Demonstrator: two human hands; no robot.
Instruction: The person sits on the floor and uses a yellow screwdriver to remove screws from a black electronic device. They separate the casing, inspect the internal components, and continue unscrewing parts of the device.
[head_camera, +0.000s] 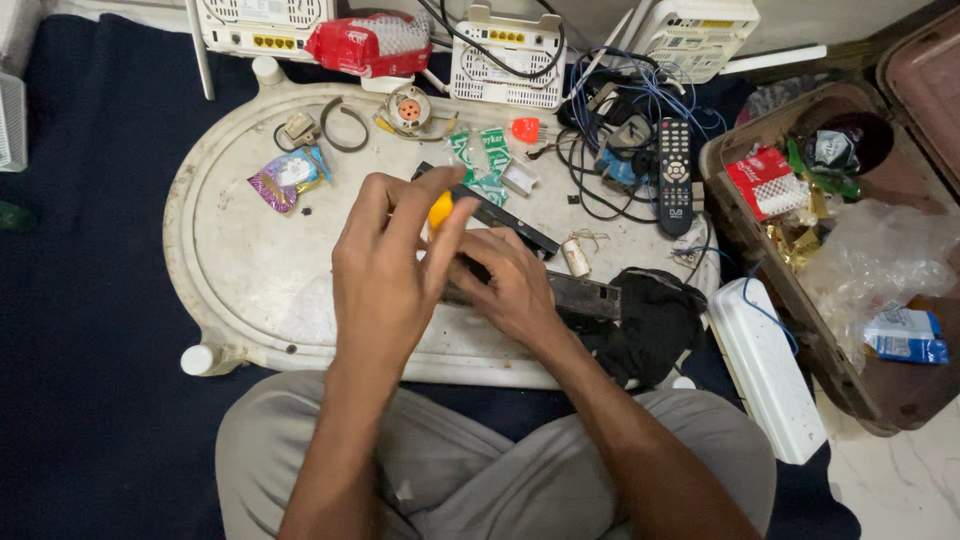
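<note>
left hand (385, 275) pinching the yellow-handled screwdriver (440, 210) upright over the flat dark metal panel (585, 296) on the worn white oval tray (235, 265); right hand (515, 290) pressing that panel down; best kept vertical, tip seated, panel pinned.

Bare forearms, no sleeves in view on either side. No watch, band or ring visible on the left hand (385, 275) or the right hand (515, 290). Fingernails short and unpainted where they show. Fine hair shows along both forearms. Legs covered in plain grey-beige trousers (470, 470), light cloth, softly creased across the lap, with one small pale fleck near the middle. No pattern, pocket or seam detail can be made out. No shirt or footwear in view.
</note>
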